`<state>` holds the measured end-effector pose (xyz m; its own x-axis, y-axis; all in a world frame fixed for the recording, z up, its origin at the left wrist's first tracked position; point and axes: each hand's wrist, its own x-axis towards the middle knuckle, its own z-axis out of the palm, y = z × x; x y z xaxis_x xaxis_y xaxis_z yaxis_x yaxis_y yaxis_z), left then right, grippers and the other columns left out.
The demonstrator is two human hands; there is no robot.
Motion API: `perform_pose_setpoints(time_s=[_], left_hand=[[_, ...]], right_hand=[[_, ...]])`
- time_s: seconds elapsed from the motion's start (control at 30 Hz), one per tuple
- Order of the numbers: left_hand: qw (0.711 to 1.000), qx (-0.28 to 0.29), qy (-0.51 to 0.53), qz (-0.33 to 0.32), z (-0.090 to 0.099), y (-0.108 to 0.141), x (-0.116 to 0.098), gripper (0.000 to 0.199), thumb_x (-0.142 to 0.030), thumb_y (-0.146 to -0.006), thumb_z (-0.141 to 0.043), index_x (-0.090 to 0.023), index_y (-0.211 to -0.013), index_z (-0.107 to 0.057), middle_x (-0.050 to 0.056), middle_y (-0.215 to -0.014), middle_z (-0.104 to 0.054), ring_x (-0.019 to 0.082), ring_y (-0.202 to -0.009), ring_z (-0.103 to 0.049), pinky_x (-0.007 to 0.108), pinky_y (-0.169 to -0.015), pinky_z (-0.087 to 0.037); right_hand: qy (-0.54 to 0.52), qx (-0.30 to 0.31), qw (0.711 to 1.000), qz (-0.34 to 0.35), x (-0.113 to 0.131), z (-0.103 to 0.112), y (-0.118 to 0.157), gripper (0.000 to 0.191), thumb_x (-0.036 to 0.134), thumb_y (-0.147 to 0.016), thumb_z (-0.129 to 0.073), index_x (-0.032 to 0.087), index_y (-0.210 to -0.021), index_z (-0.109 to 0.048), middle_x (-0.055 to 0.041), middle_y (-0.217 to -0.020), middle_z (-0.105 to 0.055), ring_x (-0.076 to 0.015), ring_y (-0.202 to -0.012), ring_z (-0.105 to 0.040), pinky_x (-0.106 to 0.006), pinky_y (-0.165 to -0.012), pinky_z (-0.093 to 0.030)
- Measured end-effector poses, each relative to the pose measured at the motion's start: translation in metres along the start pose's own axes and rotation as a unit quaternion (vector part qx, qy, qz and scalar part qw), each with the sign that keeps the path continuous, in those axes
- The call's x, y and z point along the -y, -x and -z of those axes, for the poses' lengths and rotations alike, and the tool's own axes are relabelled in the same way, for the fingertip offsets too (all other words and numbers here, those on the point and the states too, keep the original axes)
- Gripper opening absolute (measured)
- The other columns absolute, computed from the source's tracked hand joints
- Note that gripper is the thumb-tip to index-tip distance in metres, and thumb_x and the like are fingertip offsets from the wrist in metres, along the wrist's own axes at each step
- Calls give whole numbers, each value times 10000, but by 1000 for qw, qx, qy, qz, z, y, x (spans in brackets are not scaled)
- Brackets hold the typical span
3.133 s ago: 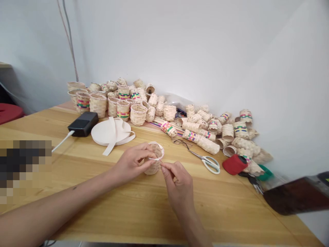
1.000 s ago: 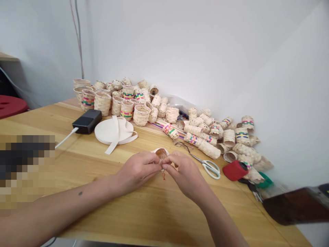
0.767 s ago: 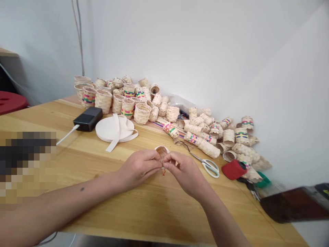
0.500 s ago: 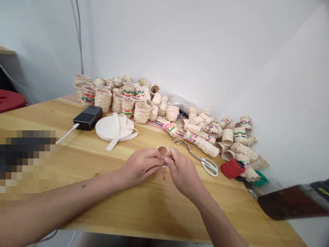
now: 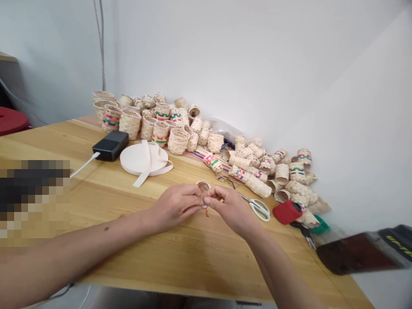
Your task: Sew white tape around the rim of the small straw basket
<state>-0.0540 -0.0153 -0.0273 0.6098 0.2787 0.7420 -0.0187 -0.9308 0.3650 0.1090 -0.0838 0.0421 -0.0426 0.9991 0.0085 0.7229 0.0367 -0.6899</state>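
Between my hands, above the table, is a small woven basket [image 5: 203, 186] with a white band around its rim; its open mouth shows and most of its body is hidden. My left hand [image 5: 180, 202] is closed around the basket's left side. At the near rim, my right hand [image 5: 225, 206] pinches with thumb and forefinger; what lies between those fingertips is too small to make out. A short orange-red thread [image 5: 207, 212] hangs below the fingers. White-handled scissors [image 5: 260, 209] lie on the table just right of my right hand.
Many small woven baskets [image 5: 178, 140] are heaped along the wall. A roll of white ribbon [image 5: 130, 159] and a black device with a cable [image 5: 110, 146] lie at left. Glasses [image 5: 225, 178], a red roll [image 5: 287, 212] and a dark pouch [image 5: 357, 253] are at right.
My right hand has shifted slightly at the rim, its fingers bent a little differently. My left hand keeps its hold on the basket. The view has turned slightly.
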Motion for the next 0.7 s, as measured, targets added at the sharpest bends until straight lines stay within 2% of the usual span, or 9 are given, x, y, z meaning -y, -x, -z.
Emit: perform_pose_setpoints(time_s=[0.13, 0.23, 0.47, 0.6, 0.7], left_hand=[[1000, -4, 1, 4, 1, -2, 0, 222, -162, -935, -493, -135, -820, -681, 48, -806, -628, 125, -740, -570, 200, -658, -417], [1000, -6, -7, 2, 2, -4, -1, 238, -175, -942, -482, -138, -806, -673, 48, -804, -630, 126, -737, -573, 201, -649, -415], [997, -12, -59, -37, 0, -3, 1, 230, -178, -948, -474, -129, -840, -672, 71, -854, -653, 152, -771, -580, 236, -665, -414], [995, -16, -90, -38, 0, -2, 0, 257, -186, -958, -453, -128, -834, -671, 66, -835, -657, 150, -746, -575, 240, -644, -402], [996, -7, -78, -31, 2, -2, -1, 259, -210, -964, -451, -134, -853, -672, 61, -841, -657, 142, -740, -572, 230, -644, -402]], right_hand=[[92, -53, 994, 14, -3, -9, -2, 151, 156, -862, -514, 198, -719, -537, 11, -710, -613, -151, -686, -531, -250, -630, -339], [136, -66, 988, 4, -4, -13, -4, 149, 156, -877, -490, 200, -738, -521, -12, -746, -621, -169, -721, -536, -266, -649, -331], [96, -67, 992, -34, -2, -17, -10, 169, 133, -857, -487, 198, -704, -520, -10, -723, -597, -173, -725, -517, -274, -660, -329], [71, -67, 995, -31, -4, -16, -9, 165, 161, -867, -490, 193, -723, -565, -2, -743, -623, -160, -734, -541, -262, -670, -359], [46, -35, 998, -16, -5, -8, -5, 141, 190, -861, -516, 196, -763, -617, 18, -739, -644, -147, -709, -561, -245, -647, -373]])
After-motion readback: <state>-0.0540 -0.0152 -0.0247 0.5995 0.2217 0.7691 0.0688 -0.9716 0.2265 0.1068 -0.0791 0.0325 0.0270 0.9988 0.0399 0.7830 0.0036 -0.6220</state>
